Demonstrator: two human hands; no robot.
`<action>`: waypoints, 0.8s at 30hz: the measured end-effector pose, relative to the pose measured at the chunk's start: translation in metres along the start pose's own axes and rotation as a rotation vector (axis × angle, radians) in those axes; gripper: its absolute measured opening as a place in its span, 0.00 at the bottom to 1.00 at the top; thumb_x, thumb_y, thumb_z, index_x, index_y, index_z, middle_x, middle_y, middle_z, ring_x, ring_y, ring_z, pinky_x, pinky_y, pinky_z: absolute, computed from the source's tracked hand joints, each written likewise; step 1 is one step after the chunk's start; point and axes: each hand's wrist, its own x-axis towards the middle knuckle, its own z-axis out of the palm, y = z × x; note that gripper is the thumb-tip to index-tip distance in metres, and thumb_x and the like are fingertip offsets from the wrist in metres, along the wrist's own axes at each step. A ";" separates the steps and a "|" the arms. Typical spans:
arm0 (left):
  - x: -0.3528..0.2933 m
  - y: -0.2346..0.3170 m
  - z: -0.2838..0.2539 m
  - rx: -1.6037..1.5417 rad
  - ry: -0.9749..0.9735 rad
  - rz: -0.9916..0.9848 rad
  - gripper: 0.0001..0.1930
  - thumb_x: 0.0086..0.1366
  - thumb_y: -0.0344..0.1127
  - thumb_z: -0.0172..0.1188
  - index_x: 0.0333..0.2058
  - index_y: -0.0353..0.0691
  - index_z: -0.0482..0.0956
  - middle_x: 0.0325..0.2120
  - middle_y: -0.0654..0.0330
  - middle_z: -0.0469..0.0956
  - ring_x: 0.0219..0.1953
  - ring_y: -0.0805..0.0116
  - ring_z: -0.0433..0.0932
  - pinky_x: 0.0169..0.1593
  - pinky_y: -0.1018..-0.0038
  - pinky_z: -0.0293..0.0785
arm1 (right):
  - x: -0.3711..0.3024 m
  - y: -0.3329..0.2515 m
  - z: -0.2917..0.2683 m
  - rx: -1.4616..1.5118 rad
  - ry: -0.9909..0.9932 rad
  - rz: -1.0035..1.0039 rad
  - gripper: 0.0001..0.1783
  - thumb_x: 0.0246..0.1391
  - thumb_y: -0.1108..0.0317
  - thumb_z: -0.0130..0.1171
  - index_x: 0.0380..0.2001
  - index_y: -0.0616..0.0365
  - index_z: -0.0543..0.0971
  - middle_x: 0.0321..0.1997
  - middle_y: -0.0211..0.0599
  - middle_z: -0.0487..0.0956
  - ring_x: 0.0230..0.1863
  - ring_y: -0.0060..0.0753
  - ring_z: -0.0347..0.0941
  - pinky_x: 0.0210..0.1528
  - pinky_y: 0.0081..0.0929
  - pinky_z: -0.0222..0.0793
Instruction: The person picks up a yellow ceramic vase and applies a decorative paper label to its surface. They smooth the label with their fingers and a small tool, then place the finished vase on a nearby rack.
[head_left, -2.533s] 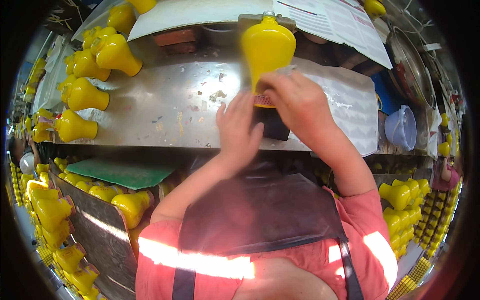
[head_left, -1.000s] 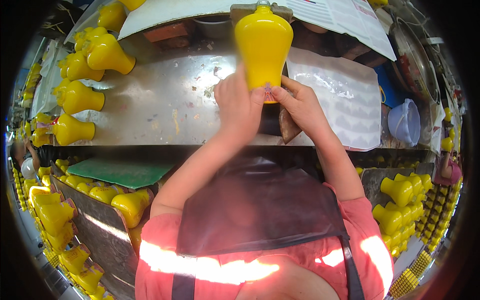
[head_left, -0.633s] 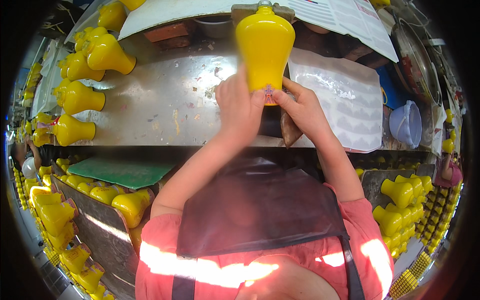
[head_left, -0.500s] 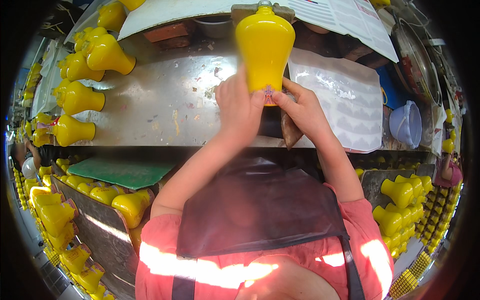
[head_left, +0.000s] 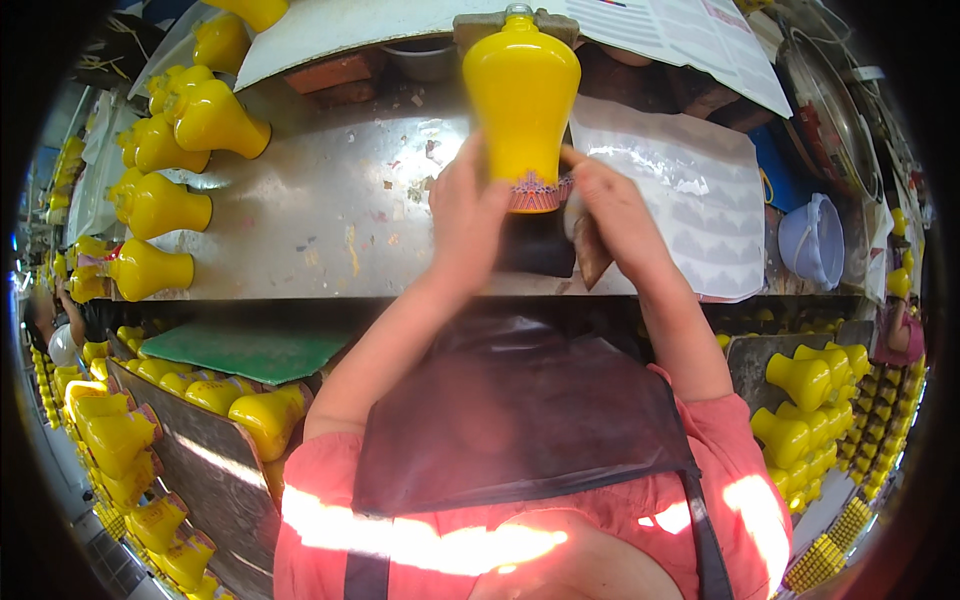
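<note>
A glossy yellow bottle (head_left: pixel 522 105) lies with its neck away from me, its base toward me. Around the base runs a purple-and-red patterned band (head_left: pixel 535 192), whose right end stands out past the bottle's side. My left hand (head_left: pixel 468 215) is closed against the bottle's left side near the base. On the other side, my right hand (head_left: pixel 618 212) is closed and slightly blurred, beside the band's end. A flat, brown, wedge-shaped piece (head_left: pixel 592 255) juts out below its palm; the fingers around it are partly hidden. Beneath the base lies a dark block or pad (head_left: pixel 535 245).
Several yellow bottles (head_left: pixel 165 205) lie along the metal table's (head_left: pixel 310 200) left side. On the right are a sheet of pale decals (head_left: pixel 680 210) and a lavender bucket (head_left: pixel 812 245). A block (head_left: pixel 468 32) supports the neck. More bottles stand in crates on both sides below.
My right hand has shifted right, off the base, and the brown piece moved with it. My left thumb has drawn back. More of the patterned band shows around the base.
</note>
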 end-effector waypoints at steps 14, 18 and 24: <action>0.002 0.002 -0.011 -0.267 -0.153 -0.069 0.38 0.66 0.32 0.58 0.72 0.38 0.54 0.58 0.54 0.71 0.56 0.66 0.69 0.65 0.67 0.63 | 0.003 -0.025 0.014 -0.786 0.374 -1.091 0.19 0.51 0.75 0.73 0.47 0.55 0.81 0.35 0.39 0.81 0.31 0.41 0.80 0.32 0.30 0.76; -0.003 0.007 -0.011 -0.125 -0.065 0.020 0.36 0.65 0.32 0.60 0.71 0.37 0.58 0.58 0.53 0.72 0.59 0.61 0.69 0.66 0.65 0.62 | -0.006 -0.045 0.023 -1.054 0.257 -1.186 0.17 0.46 0.69 0.72 0.42 0.51 0.81 0.28 0.34 0.75 0.28 0.38 0.77 0.30 0.34 0.73; -0.033 0.015 -0.016 0.474 0.107 0.461 0.35 0.56 0.33 0.66 0.63 0.36 0.70 0.58 0.49 0.72 0.61 0.46 0.67 0.67 0.51 0.56 | -0.005 -0.040 0.019 -1.000 0.247 -1.140 0.19 0.48 0.71 0.72 0.46 0.53 0.82 0.32 0.38 0.79 0.31 0.42 0.80 0.32 0.33 0.75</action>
